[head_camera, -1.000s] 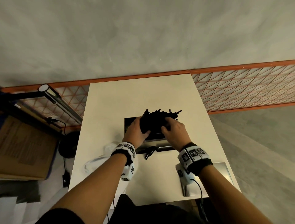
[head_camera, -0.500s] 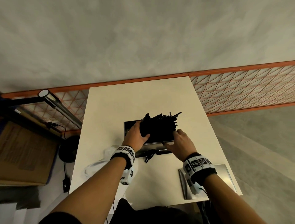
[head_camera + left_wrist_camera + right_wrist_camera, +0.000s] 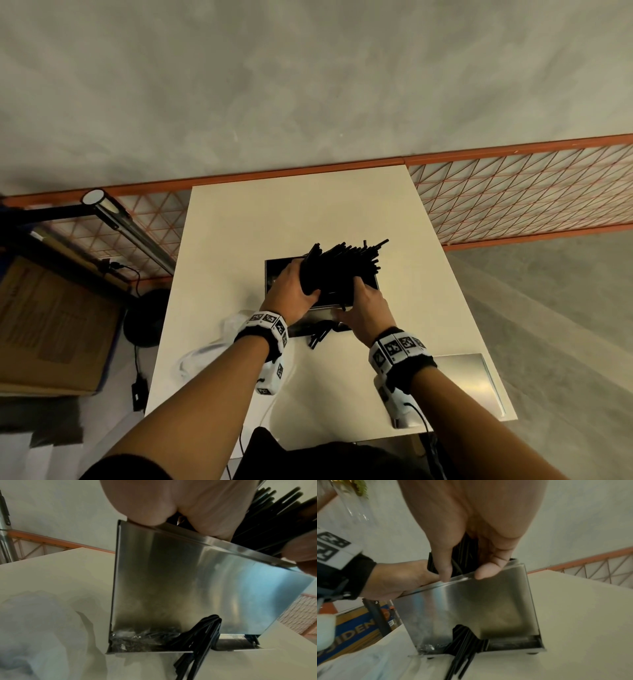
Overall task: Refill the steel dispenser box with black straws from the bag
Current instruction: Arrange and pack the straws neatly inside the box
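Observation:
The open steel dispenser box [image 3: 270,274] stands mid-table. A thick bundle of black straws [image 3: 346,265] leans over its top, far ends fanned up and to the right. My left hand [image 3: 294,291] grips the bundle's left side. My right hand [image 3: 364,306] holds the bundle's near lower end, and its fingertips [image 3: 486,573] touch the box's front rim. In the wrist views the box's front wall [image 3: 188,588] [image 3: 479,608] is shiny. A few loose straws [image 3: 197,642] [image 3: 464,643] poke out of the bottom slot onto the table [image 3: 308,212].
A crumpled clear plastic bag [image 3: 205,356] lies on the table left of the box. The flat steel lid [image 3: 469,380] rests at the near right corner. An orange mesh fence [image 3: 513,195] runs behind the table; a cardboard box [image 3: 51,325] sits on the floor at left.
My right hand has slid from the top of the bundle down to its near lower end. The bundle has tipped steeper over the box. My left hand keeps its grip.

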### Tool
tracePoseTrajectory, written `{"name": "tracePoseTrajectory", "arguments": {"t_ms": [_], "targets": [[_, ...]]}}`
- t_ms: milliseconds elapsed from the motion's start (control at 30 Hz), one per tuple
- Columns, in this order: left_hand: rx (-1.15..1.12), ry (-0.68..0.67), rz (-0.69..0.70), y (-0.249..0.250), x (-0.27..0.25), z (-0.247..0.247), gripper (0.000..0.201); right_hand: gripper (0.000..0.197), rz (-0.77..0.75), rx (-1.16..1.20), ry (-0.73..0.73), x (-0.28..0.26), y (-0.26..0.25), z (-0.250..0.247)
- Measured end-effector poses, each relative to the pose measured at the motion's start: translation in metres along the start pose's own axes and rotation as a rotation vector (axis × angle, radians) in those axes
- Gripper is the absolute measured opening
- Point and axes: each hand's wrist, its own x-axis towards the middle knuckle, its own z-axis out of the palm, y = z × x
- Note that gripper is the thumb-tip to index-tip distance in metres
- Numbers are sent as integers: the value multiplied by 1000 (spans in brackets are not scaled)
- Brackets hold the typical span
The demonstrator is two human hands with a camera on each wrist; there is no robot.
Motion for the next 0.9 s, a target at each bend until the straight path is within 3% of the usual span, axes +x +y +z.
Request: {"name": "tracePoseTrajectory", "arguments": {"t_ms": [167, 233, 433, 633, 900], "targets": [[-10, -23, 26, -2, -1, 0, 74, 12, 36, 187, 95, 12, -7, 1], [-7, -34, 41, -2, -2, 0, 81, 6, 47, 250, 82, 17, -8, -5], [-43, 9, 43, 0, -4, 0, 90, 9, 34, 415, 4, 32, -15, -28], [-26, 34, 33, 0, -2, 2, 80, 24, -44, 176, -88, 41, -23, -20], [14, 52, 29, -1, 0, 3, 71, 34, -134, 128, 213, 16, -10, -36]]}}
